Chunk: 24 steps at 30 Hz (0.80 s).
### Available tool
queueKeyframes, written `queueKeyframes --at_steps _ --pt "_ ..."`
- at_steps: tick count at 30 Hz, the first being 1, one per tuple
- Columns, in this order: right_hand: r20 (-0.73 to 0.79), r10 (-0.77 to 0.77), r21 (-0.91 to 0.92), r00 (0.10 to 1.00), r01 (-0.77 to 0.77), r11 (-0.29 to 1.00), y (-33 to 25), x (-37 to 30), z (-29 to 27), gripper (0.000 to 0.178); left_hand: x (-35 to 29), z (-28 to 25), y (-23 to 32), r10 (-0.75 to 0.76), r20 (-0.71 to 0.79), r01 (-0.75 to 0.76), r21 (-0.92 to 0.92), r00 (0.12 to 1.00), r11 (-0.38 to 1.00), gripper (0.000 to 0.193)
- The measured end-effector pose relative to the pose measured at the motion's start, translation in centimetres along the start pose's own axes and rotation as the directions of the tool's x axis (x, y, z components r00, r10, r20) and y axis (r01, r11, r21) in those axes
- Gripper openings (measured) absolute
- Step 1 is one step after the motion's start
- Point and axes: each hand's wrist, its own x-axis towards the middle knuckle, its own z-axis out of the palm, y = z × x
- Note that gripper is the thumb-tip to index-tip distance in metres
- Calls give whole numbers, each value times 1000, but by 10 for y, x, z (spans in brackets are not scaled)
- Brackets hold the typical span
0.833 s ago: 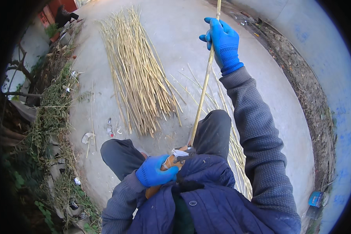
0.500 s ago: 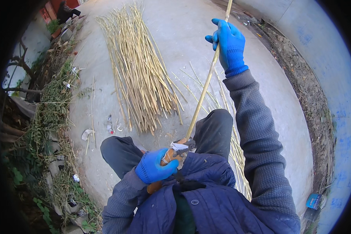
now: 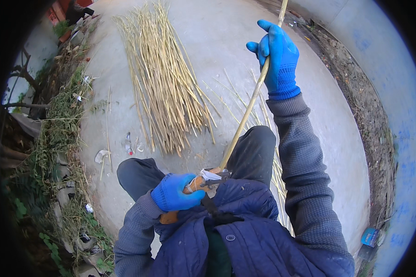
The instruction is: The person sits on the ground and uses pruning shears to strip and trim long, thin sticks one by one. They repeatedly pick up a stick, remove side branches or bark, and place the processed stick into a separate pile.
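My left hand [image 3: 173,191], in a blue glove, is wrapped around a wooden-handled tool [image 3: 195,185] held at my lap. White cloth and string bind the tool near its dark metal end; the exact shape of that end is hard to make out. A long pale stick [image 3: 246,116] rises from there, its lower end touching or very close to the tool's metal part. Higher up, my gloved right hand [image 3: 279,57] grips the stick, which leans up to the right and runs out of view at the top.
A large pile of similar sticks [image 3: 168,87] lies ahead on the concrete. Thinner sticks [image 3: 282,194] lie beside my right knee. Weeds and rubble [image 3: 64,134] edge the left side; a pale wall [image 3: 383,69] and a blue-labelled container [image 3: 370,237] are on the right.
My right hand has shifted slightly up and to the right along with the stick. My left hand and the tool have moved a little left, the tool tilting flatter.
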Motion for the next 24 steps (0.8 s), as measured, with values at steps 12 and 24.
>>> queueKeyframes --at_steps 12,24 --pt "13 26 177 1000 -28 984 -2 -3 -10 42 0 -6 5 86 35 -89 80 996 993 32" --pt "63 177 421 982 -187 888 -41 -4 2 42 -13 8 15 103 -12 -102 97 995 990 25"
